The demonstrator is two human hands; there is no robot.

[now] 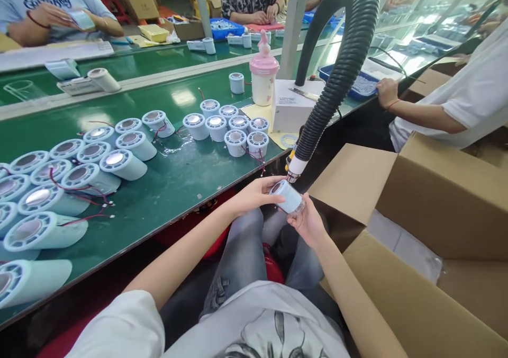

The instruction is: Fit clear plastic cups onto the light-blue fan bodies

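A pale blue cylindrical part (288, 196) is held over my lap, below the table edge. My left hand (254, 193) grips its upper end with the fingertips. My right hand (307, 221) cups it from below. Just above the part hangs the white nozzle (296, 166) of a black ribbed hose (341, 66), almost touching the part's top. Several similar pale blue parts with round metal faces and red wires (115, 162) lie on the green table (178, 172) to my left, some upright (236, 130), some on their sides.
An open cardboard box (432, 209) stands at my right. A pink-lidded bottle (263, 77) and a white box (291, 106) sit near the table's edge. A person in white (456, 104) works at the right by a blue tray (357, 85); others sit across the table.
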